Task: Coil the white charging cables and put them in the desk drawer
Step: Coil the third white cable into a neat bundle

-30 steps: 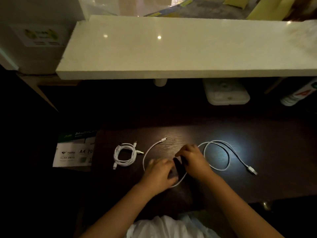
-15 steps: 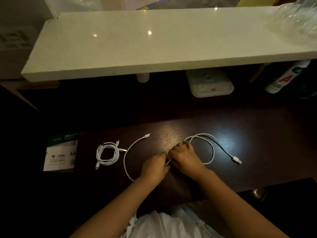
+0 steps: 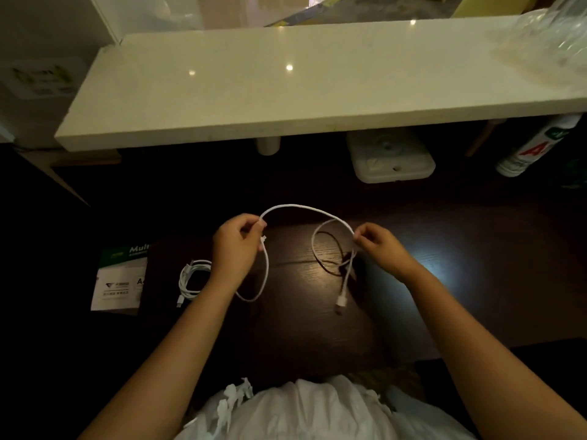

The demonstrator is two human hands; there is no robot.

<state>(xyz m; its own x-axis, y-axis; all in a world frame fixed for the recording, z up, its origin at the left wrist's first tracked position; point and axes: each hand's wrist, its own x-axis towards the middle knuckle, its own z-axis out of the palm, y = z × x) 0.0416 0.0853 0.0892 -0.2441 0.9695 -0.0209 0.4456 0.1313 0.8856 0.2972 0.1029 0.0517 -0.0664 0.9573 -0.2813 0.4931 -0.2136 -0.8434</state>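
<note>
I see the pale shelf (image 3: 317, 84) across the far side, well beyond both hands, and the dark desk (image 3: 476, 281) under them. My left hand (image 3: 236, 249) pinches the loose cable (image 3: 305, 208) between thumb and fingertips, with one small plug just below that pinch and a slack loop hanging down past the wrist. My right hand (image 3: 379, 246) pinches the same cable further along; from that pinch a loop curls inward toward the left hand and the tail drops to the big plug (image 3: 341, 301), which hangs low, whether touching the desk I cannot tell. The span between the two pinches arches up and away from me. A coiled cable (image 3: 192, 277) lies on the desk just outside my left wrist. No drawer shows.

The risk, as I judge it: the loops are uneven, so winding them may cross the strands and knot them. The dangling plug could swing and catch the loop. A loosened pinch would let the turns spring open.
</note>
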